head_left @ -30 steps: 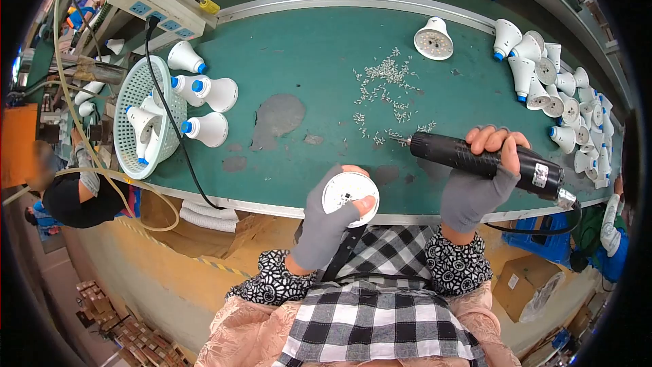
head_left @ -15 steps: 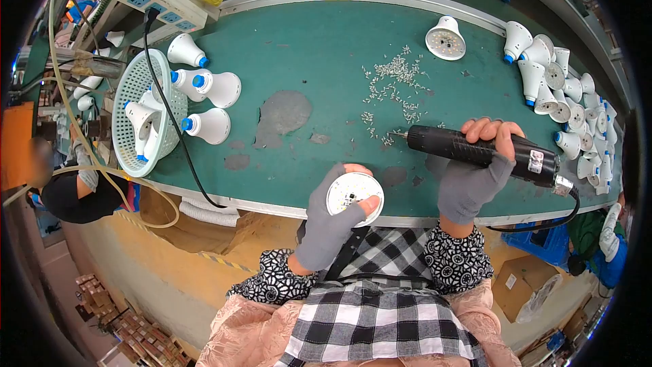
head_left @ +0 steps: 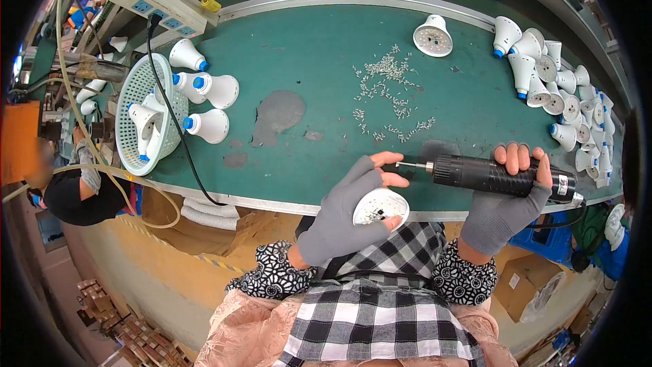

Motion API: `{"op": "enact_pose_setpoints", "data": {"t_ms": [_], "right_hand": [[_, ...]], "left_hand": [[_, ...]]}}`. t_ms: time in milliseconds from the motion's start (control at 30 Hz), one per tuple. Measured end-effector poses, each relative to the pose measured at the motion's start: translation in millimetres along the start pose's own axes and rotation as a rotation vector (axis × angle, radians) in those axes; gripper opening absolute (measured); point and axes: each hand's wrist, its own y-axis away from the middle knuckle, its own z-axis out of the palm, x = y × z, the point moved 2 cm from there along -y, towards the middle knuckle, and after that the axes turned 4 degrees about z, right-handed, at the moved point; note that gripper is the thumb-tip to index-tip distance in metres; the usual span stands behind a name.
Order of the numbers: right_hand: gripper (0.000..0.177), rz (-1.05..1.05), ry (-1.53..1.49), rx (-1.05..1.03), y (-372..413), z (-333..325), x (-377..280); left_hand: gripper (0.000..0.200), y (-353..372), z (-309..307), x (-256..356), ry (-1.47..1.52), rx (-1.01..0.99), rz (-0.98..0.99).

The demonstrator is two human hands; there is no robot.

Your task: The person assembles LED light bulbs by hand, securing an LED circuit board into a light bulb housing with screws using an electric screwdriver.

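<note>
Left fingers (head_left: 388, 158) on bulb (head_left: 379, 204); right (head_left: 506, 207), screwdriver (head_left: 472, 174)

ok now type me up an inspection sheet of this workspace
Surface: green tabletop, marked with grey patches
Job's things: white lamp housing, black power driver
Clutter: small metal pieces scattered midtable; more lamp housings crowded at right
Hands: left hand grips the housing, fingers by the driver's tip; right hand holds the driver
Cables: black cord runs from power strip to near table edge
Surroundings: basket at left; cardboard box below table level
</note>
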Motion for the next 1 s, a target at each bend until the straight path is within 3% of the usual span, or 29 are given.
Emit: {"op": "enact_pose_setpoints", "data": {"t_ms": [800, 1000], "right_hand": [[0.014, 0.03, -0.035, -0.073, 1, -3, -10], [0.016, 0.02, -0.032, -0.248, -2, 0, -12]], "left_hand": [[0.046, -1, 9, 12, -0.432, 0.026, 0.155], [0.046, 0, 8, 11, -0.496, -0.024, 0.216]]}}
